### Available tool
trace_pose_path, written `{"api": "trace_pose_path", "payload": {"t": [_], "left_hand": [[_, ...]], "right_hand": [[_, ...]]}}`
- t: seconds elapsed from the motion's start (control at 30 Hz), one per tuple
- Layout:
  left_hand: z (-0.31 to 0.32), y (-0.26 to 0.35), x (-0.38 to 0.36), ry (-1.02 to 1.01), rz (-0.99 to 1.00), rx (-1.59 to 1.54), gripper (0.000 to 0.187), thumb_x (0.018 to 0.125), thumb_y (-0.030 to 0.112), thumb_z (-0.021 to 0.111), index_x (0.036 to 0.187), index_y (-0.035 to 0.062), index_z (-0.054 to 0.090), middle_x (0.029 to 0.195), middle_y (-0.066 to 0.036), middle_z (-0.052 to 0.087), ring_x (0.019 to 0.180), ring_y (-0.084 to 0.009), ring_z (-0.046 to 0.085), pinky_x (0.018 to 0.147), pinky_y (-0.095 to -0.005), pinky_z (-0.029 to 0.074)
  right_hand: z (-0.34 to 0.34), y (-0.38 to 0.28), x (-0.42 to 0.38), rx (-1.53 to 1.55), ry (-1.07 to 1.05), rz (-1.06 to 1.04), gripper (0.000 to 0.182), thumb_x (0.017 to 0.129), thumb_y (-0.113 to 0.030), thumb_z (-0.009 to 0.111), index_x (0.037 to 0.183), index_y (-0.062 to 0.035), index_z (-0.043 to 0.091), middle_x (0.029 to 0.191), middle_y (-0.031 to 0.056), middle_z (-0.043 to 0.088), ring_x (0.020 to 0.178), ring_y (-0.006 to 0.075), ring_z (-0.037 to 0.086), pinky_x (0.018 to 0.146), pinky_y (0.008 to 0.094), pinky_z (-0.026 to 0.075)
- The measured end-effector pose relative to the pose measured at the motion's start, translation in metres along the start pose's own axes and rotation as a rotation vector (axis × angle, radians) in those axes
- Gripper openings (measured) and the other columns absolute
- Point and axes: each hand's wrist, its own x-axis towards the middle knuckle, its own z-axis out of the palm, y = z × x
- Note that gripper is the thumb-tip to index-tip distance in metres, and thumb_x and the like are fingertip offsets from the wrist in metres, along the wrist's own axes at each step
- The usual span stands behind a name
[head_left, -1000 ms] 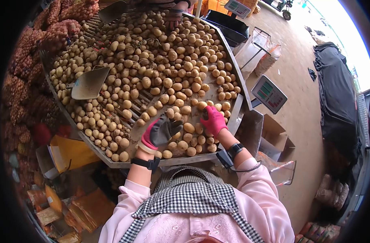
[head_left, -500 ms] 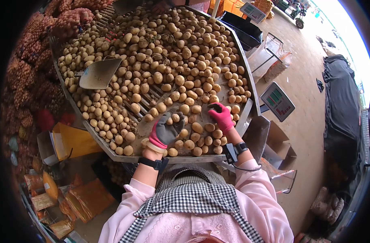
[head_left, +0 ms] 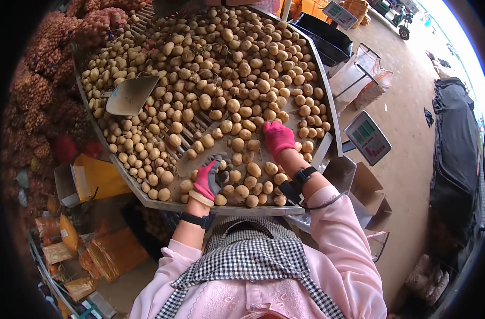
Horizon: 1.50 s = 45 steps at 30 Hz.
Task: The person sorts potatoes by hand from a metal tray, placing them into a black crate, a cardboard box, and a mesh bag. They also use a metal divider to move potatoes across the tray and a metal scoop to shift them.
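Note:
Many loose potatoes (head_left: 233, 106) cover a metal-edged sorting table (head_left: 221, 210). My left hand (head_left: 206, 179), in a pink and grey glove, is low over the near side of the table, its fingers curved around a small potato (head_left: 221, 165). More potatoes lie just to its right. Farther forward, my right hand (head_left: 279, 140), in a pink glove, is back-up over the potatoes at the right side. Its fingers point away and downward, and their tips are hidden, so any potato under them does not show. A metal scoop (head_left: 129, 97) rests on the potatoes at the left.
Digital scales (head_left: 368, 138) stand beside the right edge, with a cardboard box (head_left: 371, 190) below. Filled net sacks (head_left: 43, 69) are piled at the left. A yellow-sided box (head_left: 96, 181) sits by the near left corner. A black bin (head_left: 322, 40) is at the far right.
My left hand has drawn slightly back toward me and turned more on its side. My right hand has shifted left and forward, turning its back upward. The view has shifted slightly.

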Motion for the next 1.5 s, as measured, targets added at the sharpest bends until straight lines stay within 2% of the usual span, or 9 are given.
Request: {"api": "trace_pose_path", "payload": {"t": [0.2, 0.27, 0.47, 0.6, 0.87, 1.07, 1.13, 1.33, 1.5], "left_hand": [[-0.027, -0.021, 0.069, 0.226, 0.463, 0.791, 0.022, 0.086, -0.001, 0.068, 0.107, 0.0040, 0.067, 0.098, -0.005, 0.065, 0.086, -0.0174, 0.066, 0.074, -0.0266, 0.056], [0.020, -0.001, 0.049, 0.264, 0.557, 1.308, 0.034, 0.081, -0.002, 0.069, 0.114, 0.0085, 0.066, 0.113, -0.008, 0.060, 0.102, -0.0234, 0.064, 0.083, -0.0331, 0.055], [0.042, -0.002, 0.074, 0.339, 0.406, 1.904, 0.042, 0.083, 0.009, 0.064, 0.125, 0.0166, 0.061, 0.125, -0.014, 0.054, 0.117, -0.0341, 0.054, 0.096, -0.0452, 0.048], [0.043, 0.003, 0.086, 0.376, 0.380, 2.014, 0.027, 0.088, 0.017, 0.060, 0.115, 0.0166, 0.063, 0.119, -0.014, 0.057, 0.108, -0.0334, 0.060, 0.088, -0.0441, 0.052], [0.032, 0.011, 0.050, -0.189, -0.059, -0.349, 0.033, 0.099, 0.018, 0.051, 0.127, 0.0019, 0.057, 0.120, -0.015, 0.062, 0.107, -0.0240, 0.062, 0.090, -0.0365, 0.056], [0.045, 0.001, 0.036, -0.368, -0.029, -0.597, 0.041, 0.103, 0.020, 0.041, 0.134, -0.0037, 0.048, 0.135, -0.019, 0.051, 0.132, -0.0316, 0.045, 0.112, -0.0482, 0.040], [0.060, -0.001, 0.029, -0.398, -0.028, -0.587, 0.044, 0.103, 0.023, 0.039, 0.136, -0.0049, 0.046, 0.137, -0.019, 0.050, 0.133, -0.0323, 0.044, 0.114, -0.0499, 0.037], [0.083, -0.077, 0.042, -0.046, 0.892, 0.980, 0.029, 0.098, 0.003, 0.047, 0.126, -0.0018, 0.054, 0.131, -0.018, 0.054, 0.122, -0.0330, 0.052, 0.108, -0.0416, 0.040], [0.125, -0.078, 0.019, -0.063, 0.876, 1.141, 0.025, 0.098, 0.011, 0.049, 0.117, -0.0001, 0.060, 0.116, -0.017, 0.060, 0.110, -0.0318, 0.058, 0.098, -0.0397, 0.045]], "right_hand": [[-0.015, 0.040, -0.015, 0.310, -0.188, -0.054, 0.033, 0.086, -0.015, 0.061, 0.119, -0.0069, 0.059, 0.121, 0.0160, 0.063, 0.104, 0.0316, 0.064, 0.083, 0.0404, 0.055], [0.042, 0.076, -0.047, 0.804, 0.446, -0.786, 0.052, 0.084, -0.012, 0.067, 0.134, -0.0073, 0.052, 0.126, 0.0124, 0.061, 0.105, 0.0288, 0.063, 0.088, 0.0367, 0.053], [0.034, 0.064, -0.069, 2.461, -0.504, 0.005, 0.047, 0.094, -0.015, 0.060, 0.138, -0.0085, 0.046, 0.113, 0.0038, 0.062, 0.086, 0.0077, 0.058, 0.068, 0.0230, 0.051], [0.025, 0.069, -0.017, 0.887, 0.423, 0.067, 0.040, 0.087, -0.027, 0.068, 0.124, -0.0157, 0.060, 0.110, 0.0107, 0.065, 0.090, 0.0261, 0.066, 0.075, 0.0373, 0.054], [0.004, 0.042, 0.020, 0.199, -0.007, 0.100, 0.042, 0.082, -0.028, 0.069, 0.121, -0.0162, 0.056, 0.109, 0.0161, 0.063, 0.099, 0.0366, 0.064, 0.082, 0.0454, 0.053], [0.021, 0.059, -0.007, 0.950, 0.056, 0.096, 0.047, 0.088, -0.032, 0.066, 0.131, -0.0150, 0.054, 0.111, 0.0128, 0.068, 0.084, 0.0273, 0.068, 0.070, 0.0378, 0.054], [0.005, 0.043, -0.045, 2.087, -0.401, 0.355, 0.039, 0.093, -0.037, 0.063, 0.125, -0.0162, 0.057, 0.109, 0.0050, 0.068, 0.082, 0.0181, 0.065, 0.064, 0.0281, 0.050], [0.056, -0.024, -0.094, 2.646, -0.579, 0.473, 0.034, 0.094, -0.045, 0.061, 0.118, -0.0196, 0.060, 0.108, 0.0004, 0.065, 0.094, 0.0149, 0.061, 0.070, 0.0278, 0.050], [0.007, -0.009, -0.131, 2.688, -0.539, 0.622, 0.041, 0.095, -0.046, 0.060, 0.124, -0.0173, 0.058, 0.113, 0.0037, 0.064, 0.101, 0.0174, 0.061, 0.090, 0.0336, 0.051]]}}
